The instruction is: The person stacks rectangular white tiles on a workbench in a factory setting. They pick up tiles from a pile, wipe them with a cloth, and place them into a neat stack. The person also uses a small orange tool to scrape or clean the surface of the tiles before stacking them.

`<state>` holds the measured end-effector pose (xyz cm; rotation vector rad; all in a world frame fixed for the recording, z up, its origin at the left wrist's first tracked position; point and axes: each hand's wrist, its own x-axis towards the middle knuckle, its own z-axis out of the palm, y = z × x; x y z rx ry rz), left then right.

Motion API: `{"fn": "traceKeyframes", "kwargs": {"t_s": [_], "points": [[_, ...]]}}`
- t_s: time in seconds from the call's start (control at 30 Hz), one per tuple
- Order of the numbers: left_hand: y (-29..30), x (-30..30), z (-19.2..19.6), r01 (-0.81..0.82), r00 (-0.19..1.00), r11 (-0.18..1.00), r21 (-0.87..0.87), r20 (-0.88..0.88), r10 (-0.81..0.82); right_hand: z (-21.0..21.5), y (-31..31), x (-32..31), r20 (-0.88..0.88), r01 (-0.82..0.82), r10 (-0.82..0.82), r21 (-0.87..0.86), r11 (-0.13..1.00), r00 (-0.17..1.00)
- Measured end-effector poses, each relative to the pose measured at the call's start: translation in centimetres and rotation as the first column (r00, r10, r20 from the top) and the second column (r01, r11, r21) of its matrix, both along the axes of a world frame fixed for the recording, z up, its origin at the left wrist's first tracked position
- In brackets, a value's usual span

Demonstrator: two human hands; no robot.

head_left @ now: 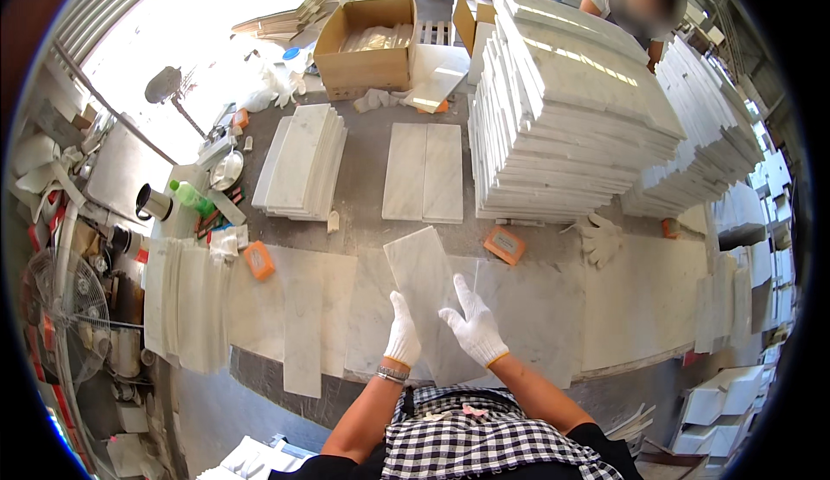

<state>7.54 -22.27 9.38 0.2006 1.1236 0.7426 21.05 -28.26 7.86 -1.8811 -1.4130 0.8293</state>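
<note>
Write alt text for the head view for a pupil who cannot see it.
A person's white-gloved left hand and right hand are at opposite sides of an angled pale stone tile at a worktop. Beyond, two tiles lie side by side, between a low stack on the left and a taller stack on the right.

no wording or number is legible from where you stand. on the orange block (503, 245) ahead of you, slightly right, a paler panel carries faint marks, too small and blurred for you to read.
</note>
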Motion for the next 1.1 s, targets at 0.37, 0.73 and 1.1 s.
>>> {"fn": "traceKeyframes", "kwargs": {"t_s": [0.37,0.73,1.1], "points": [[3.8,-1.2,-3.5,0.324,0.888,0.922,0.212,-0.405,-0.219,-1.0,2.9,-1.5,0.040,0.024,-0.027,0.057,0.998,0.999],[31.9,-1.1,1.3,0.588,0.600,0.748,0.307,-0.786,-0.149,-5.3,3.3,4.2,0.662,0.184,0.034,-0.257,0.949,0.749],[40.4,2.5,-0.5,0.685,0.523,0.642,0.344,-0.846,-0.105,-7.0,3.2,5.1,0.668,0.136,0.043,-0.214,0.967,0.743]]}}
